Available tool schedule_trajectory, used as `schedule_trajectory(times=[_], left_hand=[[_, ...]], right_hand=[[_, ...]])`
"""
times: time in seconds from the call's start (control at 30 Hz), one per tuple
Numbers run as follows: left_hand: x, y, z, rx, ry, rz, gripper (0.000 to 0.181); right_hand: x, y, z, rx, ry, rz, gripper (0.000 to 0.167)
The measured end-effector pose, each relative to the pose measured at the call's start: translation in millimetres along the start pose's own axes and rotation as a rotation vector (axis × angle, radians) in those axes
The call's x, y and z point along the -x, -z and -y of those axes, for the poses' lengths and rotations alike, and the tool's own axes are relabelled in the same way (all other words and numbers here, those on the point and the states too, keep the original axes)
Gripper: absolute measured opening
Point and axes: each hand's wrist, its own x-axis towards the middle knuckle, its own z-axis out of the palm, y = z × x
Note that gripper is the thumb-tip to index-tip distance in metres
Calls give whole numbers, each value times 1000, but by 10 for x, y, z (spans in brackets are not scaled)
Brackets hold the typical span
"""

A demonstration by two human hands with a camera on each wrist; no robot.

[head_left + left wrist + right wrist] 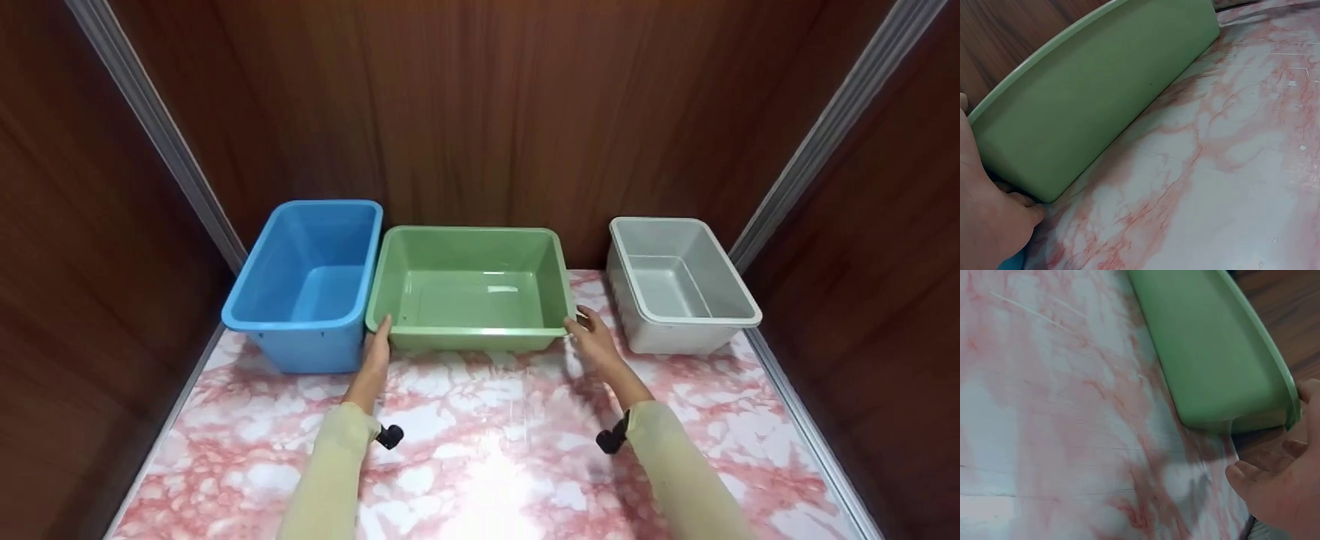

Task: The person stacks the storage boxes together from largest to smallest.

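Grip: left hand (375,356) curled round, right hand (596,345) loosely touching with fingers parted, at near corners of the green bin (472,289), which sat just right of the blue bin (304,262), judged light, stiff, slick, best held under both end rims.

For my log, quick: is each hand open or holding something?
Left hand: at the green bin, grip can't be told.
Right hand: open, at that bin's corner.

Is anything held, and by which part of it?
The green tub: left hand grips its near left corner; right hand touches its near right corner, grip unclear.
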Motion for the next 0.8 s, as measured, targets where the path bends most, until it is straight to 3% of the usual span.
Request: schedule_trajectory(times=[0.23,0.47,0.67,0.8], left_hand=[[0,-55,-1,20,43,-18,70],[10,-110,-19,46,26,-18,69],[-1,-151,-16,32,8,-27,78],[12,-135,-4,92,51,-15,76]], right_hand=[[-76,1,48,-41,-50,27,64],[-132,-34,83,-81,-89,34,64],[-147,-20,62,-144,-96,13,70],[-119,-40,38,-203,-91,33,75]])
